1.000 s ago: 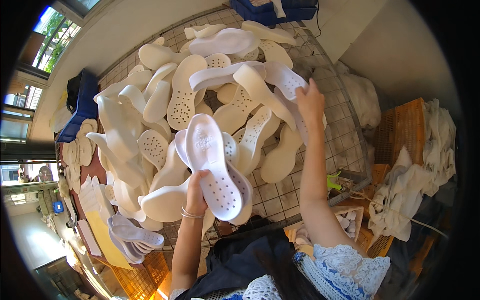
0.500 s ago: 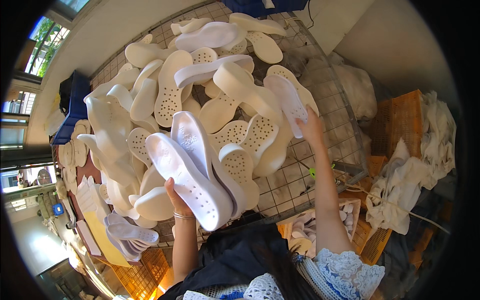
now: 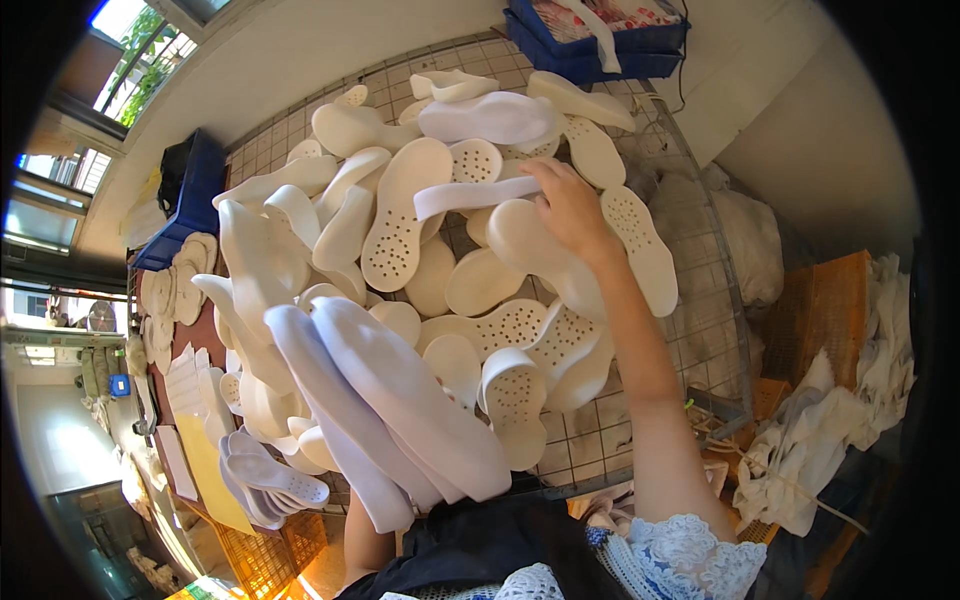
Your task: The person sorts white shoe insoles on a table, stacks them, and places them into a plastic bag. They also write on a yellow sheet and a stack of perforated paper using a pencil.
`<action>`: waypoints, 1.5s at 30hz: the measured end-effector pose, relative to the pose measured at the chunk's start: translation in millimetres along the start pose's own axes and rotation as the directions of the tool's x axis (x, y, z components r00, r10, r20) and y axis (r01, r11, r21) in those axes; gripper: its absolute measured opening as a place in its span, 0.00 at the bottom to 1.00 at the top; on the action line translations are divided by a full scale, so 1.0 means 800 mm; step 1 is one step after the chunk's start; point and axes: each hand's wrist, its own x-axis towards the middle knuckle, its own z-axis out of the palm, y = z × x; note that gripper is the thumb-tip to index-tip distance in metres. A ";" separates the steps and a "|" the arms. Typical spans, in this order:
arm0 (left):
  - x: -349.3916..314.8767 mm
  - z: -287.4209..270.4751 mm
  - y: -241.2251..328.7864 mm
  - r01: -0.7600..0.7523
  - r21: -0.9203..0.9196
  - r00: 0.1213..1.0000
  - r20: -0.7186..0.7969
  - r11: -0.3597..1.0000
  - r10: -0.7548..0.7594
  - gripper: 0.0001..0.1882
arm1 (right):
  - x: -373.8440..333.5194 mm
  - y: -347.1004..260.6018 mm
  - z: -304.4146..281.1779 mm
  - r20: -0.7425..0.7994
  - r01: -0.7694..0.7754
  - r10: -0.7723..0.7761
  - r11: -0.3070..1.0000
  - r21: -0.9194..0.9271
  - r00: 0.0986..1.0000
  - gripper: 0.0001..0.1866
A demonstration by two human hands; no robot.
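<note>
White sole (image 3: 475, 196) clasped in right hand (image 3: 572, 208); left hand hidden behind soles (image 3: 405, 400), grip unclear

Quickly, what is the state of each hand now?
Left hand: hidden behind the bundle of white soles it seems to hold; its grip cannot be seen.
Right hand: closed on the right end of a curved white sole.

Daylight streams in on the left, where barred windows (image 3: 45, 220) look onto greenery (image 3: 138, 85); a pale wall (image 3: 325, 60) runs behind the wire-grid worktop (image 3: 585, 447), and over on the right, a greyer wall (image 3: 810, 160) stands in shade.
</note>
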 end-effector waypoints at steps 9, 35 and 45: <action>-0.031 -0.004 0.045 0.713 0.099 0.642 -0.489 0.694 -0.590 0.36 | 0.068 -0.046 -0.009 0.231 0.262 -0.225 0.954 -0.146 0.947 0.18; -0.219 -0.118 0.084 0.002 0.014 0.984 -0.177 1.000 0.001 0.32 | -0.093 -0.479 -0.064 0.232 0.619 -0.807 0.572 0.539 0.544 0.18; -0.563 -0.402 0.374 -0.249 0.298 0.709 -0.592 0.922 0.383 0.33 | -0.239 -0.800 0.337 0.264 0.566 -0.950 0.312 0.763 0.169 0.27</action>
